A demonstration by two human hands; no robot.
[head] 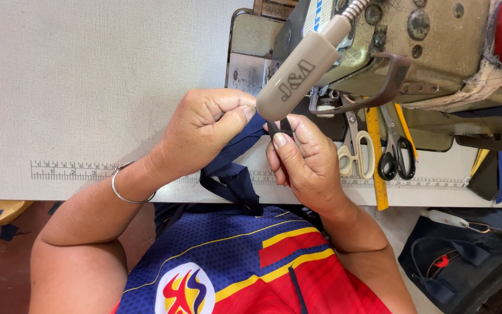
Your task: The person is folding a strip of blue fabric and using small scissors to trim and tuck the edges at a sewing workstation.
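A worker at a sewing table (88,87) handles a strip of navy fabric (230,174), which runs between both hands and hangs in a loose fold over the table's near edge toward the lap. The strip's upper end sits at the centre of the frame, just below the beige lamp head (297,75) that juts down from the sewing machine (425,52) at 1 o'clock.

The left hand (204,131) is curled into a near fist, thumb pressed against the forefinger, pinching the fabric at its 3 o'clock side; a silver bangle (124,189) circles that wrist. The right hand (303,160) lies just beside it at 3 o'clock, fingers folded in and thumb laid flat, gripping the fabric's dark end between thumb and fingers. The two hands are close together, almost touching, with the cloth stretched briefly between them.

To the right hand's 3 o'clock, on the table, lie cream-handled scissors (355,154), black-handled scissors (395,160) and a yellow ruler (377,157), side by side beneath the machine. A printed measuring scale (74,170) runs along the table's front edge at 9 o'clock. The worker wears a blue, red and yellow jersey (245,261), seen at 6 o'clock. A dark bag (466,256) rests on the floor at 4 o'clock.
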